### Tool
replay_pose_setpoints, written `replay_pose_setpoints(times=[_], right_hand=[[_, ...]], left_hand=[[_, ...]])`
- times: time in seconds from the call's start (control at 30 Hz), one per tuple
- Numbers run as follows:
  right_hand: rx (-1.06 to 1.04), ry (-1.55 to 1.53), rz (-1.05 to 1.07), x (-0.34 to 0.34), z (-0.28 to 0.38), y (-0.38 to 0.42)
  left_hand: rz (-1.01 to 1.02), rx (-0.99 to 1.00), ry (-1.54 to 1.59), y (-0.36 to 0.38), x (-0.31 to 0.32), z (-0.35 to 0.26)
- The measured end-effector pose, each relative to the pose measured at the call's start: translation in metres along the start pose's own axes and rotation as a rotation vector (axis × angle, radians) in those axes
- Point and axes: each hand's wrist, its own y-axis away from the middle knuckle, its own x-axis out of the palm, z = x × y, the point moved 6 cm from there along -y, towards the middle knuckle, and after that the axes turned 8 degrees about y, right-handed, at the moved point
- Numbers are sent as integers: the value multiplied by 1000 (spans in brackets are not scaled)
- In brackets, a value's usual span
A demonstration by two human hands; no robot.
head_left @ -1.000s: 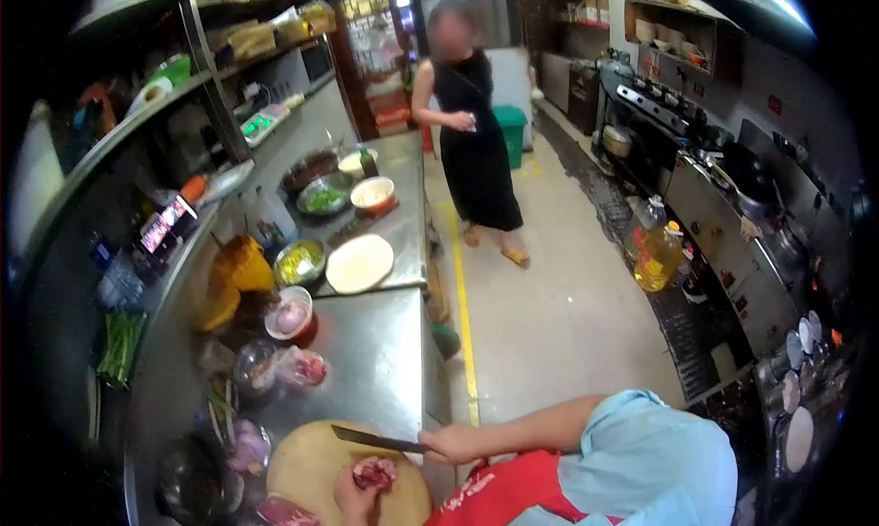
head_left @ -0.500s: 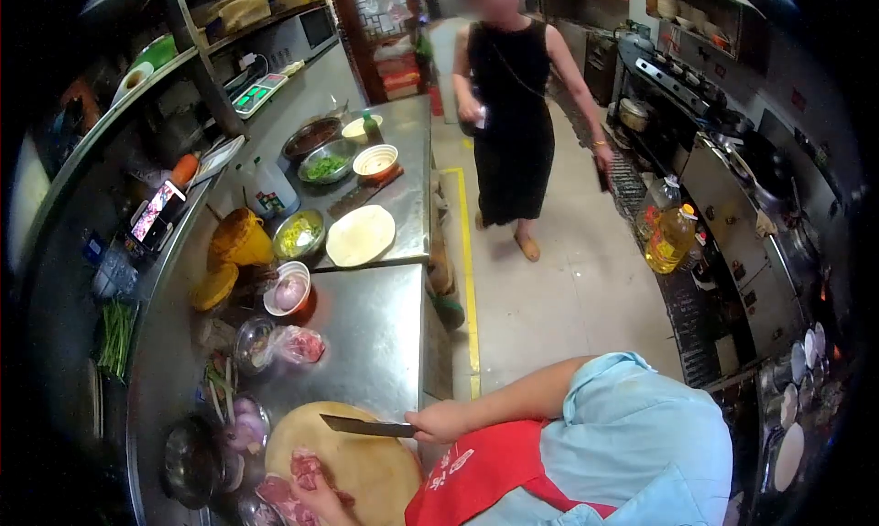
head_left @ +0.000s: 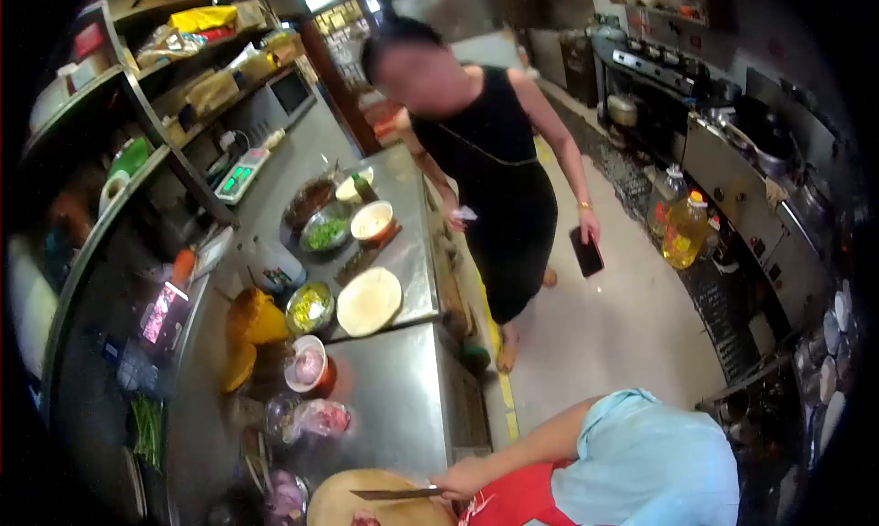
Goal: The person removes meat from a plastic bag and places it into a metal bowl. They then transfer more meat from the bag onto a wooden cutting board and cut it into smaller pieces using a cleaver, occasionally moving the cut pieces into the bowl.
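My right hand (head_left: 464, 477) is closed around the handle of a kitchen knife (head_left: 394, 494). Its blade points left, over the round wooden cutting board (head_left: 331, 500). A piece of raw meat (head_left: 365, 519) shows at the bottom edge, on the board. My left hand is out of the picture. Beyond the board, a plastic bag of raw meat (head_left: 323, 417) lies on the steel counter (head_left: 394, 393). Purple onions (head_left: 287, 497) sit in a bowl to the left of the board.
A person in a black dress (head_left: 499, 169) stands in the aisle, holding a phone (head_left: 587, 252). Bowls, among them chopped greens (head_left: 325, 233), and a round pale board (head_left: 369, 302) are farther along the counter. Oil bottles (head_left: 685, 231) stand by the stoves at right.
My view has tilted up, so my left hand with the meat has dropped out of frame. The person in black has come nearer and leans toward the counter. My right hand still grips the knife.
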Motion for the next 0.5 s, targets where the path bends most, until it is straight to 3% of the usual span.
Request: replay_pose_setpoints(times=[0.03,0.1,0.2,0.33,0.5], right_hand=[[-5,16,-78,-2,2,2],[65,92,20,10,-8,-5],[53,79,-7,1,-3,-2],[53,117,-7,-12,9,5],[42,121,6,-17,12,6]], left_hand=[[-58,61,-194,7,-1,-3],[-133,184,-604,20,8,-7],[-124,313,-1024,43,20,-12],[-107,328,-1121,68,28,-9],[-139,263,-1107,76,-13,4]])
